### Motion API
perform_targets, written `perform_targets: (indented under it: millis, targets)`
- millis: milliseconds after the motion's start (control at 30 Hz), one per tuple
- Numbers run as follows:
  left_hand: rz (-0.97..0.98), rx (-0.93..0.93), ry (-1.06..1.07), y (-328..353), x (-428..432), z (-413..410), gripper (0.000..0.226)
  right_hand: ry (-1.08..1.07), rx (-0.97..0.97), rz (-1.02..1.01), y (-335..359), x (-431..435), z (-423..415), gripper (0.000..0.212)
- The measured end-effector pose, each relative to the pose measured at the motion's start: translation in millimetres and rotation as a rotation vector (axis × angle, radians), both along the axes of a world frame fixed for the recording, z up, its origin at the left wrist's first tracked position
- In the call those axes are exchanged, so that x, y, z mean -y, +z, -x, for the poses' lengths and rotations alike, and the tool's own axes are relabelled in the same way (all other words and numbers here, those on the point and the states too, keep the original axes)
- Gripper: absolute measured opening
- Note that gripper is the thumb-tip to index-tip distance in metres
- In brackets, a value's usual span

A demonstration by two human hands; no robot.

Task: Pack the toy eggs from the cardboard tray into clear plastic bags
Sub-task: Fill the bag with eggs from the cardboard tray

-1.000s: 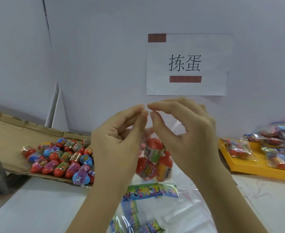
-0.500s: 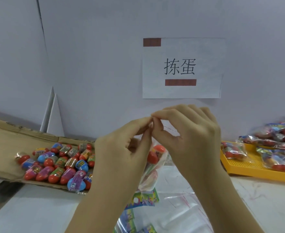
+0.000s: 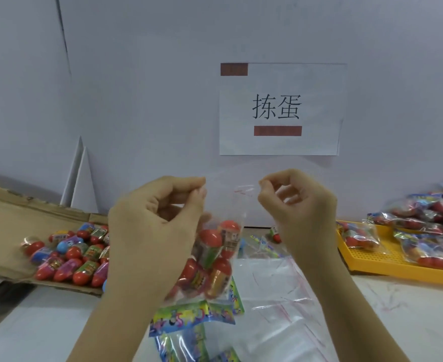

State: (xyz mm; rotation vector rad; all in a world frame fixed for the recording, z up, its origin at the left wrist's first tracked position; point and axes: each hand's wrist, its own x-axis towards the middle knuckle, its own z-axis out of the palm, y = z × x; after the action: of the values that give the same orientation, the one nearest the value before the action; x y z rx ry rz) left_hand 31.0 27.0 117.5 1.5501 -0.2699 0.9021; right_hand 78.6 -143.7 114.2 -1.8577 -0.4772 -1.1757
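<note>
A clear plastic bag [image 3: 216, 259] with several red toy eggs inside hangs in front of me, above the white table. My left hand [image 3: 157, 228] pinches its top left corner. My right hand [image 3: 297, 207] pinches the top right corner, near the red zip line. The bag's top edge is stretched between the two hands. More loose toy eggs [image 3: 69, 257], mostly red with some blue and purple, lie in the cardboard tray [image 3: 1, 226] at the left.
A yellow plastic tray [image 3: 387, 267] at the right holds several filled bags [image 3: 424, 226]. Empty clear bags [image 3: 280, 309] and colourful printed packets [image 3: 189, 317] lie on the table below my hands. A paper sign [image 3: 280, 108] hangs on the wall.
My hands were pinched together at the middle of the bag's top; they have moved apart to its two corners, and the bag with eggs hangs more in the open.
</note>
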Motion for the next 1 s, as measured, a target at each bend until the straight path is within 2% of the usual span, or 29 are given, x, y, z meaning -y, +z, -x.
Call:
perform_targets:
  millis: [167,300,533,667,767,833,933,1000]
  targets:
    - [0.057,-0.114,-0.003,2,-25,-12,0.03,-0.009,-0.161,0.066,-10,14,-16,0.003]
    - [0.077,-0.174,0.005,-3,-42,-19,0.029,-0.081,-0.218,0.165,-31,21,-33,0.005]
    - [-0.059,-0.307,0.134,-20,-48,-31,0.028,-0.109,-0.371,0.308,-79,20,-55,0.008]
    - [-0.073,-0.28,0.166,-21,-44,-30,0.03,-0.202,-0.592,0.451,-88,26,-54,0.007]
    - [-0.038,-0.241,0.167,-17,-46,-29,0.027,-0.298,-0.964,0.849,-73,27,-55,0.014]
    - [-0.007,-0.223,0.147,-15,-48,-28,0.026,-0.271,-1.174,0.983,-61,28,-52,0.027]
    - [0.031,-0.214,0.087,-13,-48,-25,0.028,-0.272,-1.23,1.06,-47,39,-42,0.038]
    - [0.058,-0.211,0.038,-12,-46,-23,0.029,-0.286,-1.256,1.085,-36,43,-32,0.025]
